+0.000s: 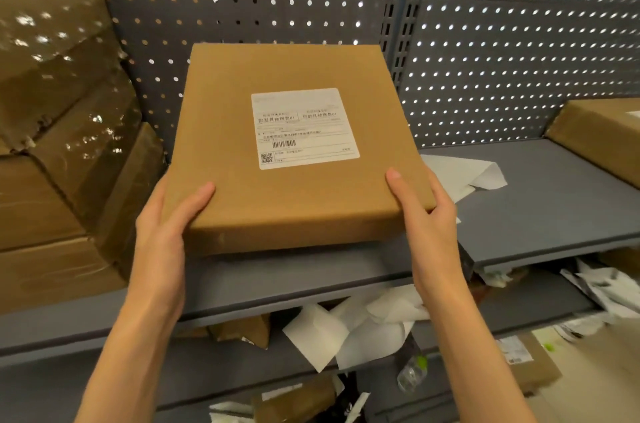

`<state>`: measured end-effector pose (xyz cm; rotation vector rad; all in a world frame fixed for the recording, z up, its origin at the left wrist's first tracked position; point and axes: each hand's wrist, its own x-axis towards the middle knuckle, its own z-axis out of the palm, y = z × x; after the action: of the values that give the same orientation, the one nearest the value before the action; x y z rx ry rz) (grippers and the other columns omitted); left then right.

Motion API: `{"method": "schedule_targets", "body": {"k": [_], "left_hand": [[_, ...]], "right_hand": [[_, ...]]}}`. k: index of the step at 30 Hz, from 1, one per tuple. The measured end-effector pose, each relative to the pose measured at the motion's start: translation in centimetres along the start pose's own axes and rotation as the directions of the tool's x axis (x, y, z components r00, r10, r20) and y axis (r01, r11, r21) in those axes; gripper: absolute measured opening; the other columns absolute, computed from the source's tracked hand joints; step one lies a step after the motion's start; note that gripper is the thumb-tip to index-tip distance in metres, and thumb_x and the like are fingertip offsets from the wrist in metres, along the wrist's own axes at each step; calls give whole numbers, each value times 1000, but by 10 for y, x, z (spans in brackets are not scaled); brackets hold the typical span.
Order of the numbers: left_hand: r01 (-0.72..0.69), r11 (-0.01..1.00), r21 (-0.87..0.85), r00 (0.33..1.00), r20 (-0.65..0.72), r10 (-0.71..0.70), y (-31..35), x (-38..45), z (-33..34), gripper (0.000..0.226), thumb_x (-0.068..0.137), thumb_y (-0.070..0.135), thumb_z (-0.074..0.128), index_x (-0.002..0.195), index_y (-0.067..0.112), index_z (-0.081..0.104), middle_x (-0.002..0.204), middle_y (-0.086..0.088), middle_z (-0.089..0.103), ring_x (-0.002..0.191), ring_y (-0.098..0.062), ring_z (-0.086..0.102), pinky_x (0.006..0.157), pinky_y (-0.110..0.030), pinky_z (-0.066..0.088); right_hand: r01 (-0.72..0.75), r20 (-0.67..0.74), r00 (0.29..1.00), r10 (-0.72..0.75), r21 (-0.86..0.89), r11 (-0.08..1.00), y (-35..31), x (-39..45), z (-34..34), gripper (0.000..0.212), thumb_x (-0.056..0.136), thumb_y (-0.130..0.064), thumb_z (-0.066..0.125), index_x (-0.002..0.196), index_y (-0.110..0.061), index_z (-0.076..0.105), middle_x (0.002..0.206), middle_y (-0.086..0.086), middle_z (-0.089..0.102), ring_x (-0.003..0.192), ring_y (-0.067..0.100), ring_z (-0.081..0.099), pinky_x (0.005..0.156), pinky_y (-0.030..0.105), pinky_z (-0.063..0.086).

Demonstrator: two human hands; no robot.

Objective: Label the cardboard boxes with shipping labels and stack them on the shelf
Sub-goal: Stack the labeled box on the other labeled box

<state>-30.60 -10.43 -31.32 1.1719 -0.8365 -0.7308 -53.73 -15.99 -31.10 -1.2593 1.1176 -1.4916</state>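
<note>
Flat cardboard box point(298, 145) w/ shipping label point(304, 128) on top, held over grey shelf point(554, 214) btwn L hand point(166, 218) & R hand point(426, 211), both gripping near corners, thumbs on top.

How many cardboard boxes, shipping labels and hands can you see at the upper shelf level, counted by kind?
Cardboard boxes: 3 clear ones, the held box, one at the right, and at least one in the taped pile at the left, whose exact number I cannot tell.
Shipping labels: 1.
Hands: 2, left hand, right hand.
Total: 6.
</note>
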Motion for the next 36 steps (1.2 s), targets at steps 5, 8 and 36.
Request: {"method": "schedule_targets", "body": {"k": [5,8,36], "left_hand": [[-112,993,25,989,95,109,4,3,12,75,61,51,64,131,26,49,126,8,57,118,-10,52,109,-42,35],[-149,989,11,977,154,146,4,7,27,77,63,50,63,134,25,48,127,9,57,118,-9,52,108,-40,35],[-114,969,-220,807,548,220,-8,-154,364,77,66,53,62,135,23,47,126,8,57,113,-8,54,86,-24,40]], "right_hand": [[88,-91,992,-89,-7,996,-3,-9,-14,65,80,-46,66,138,-25,45,125,-14,59,110,-3,56,91,18,48],[109,-153,982,-111,-16,994,-5,-14,-27,69,75,-51,64,138,-28,46,124,-14,60,111,1,57,94,28,49],[227,-514,807,-291,-186,956,-67,-33,-389,67,76,-48,63,135,-21,50,124,-3,61,109,9,59,85,18,50]]}}
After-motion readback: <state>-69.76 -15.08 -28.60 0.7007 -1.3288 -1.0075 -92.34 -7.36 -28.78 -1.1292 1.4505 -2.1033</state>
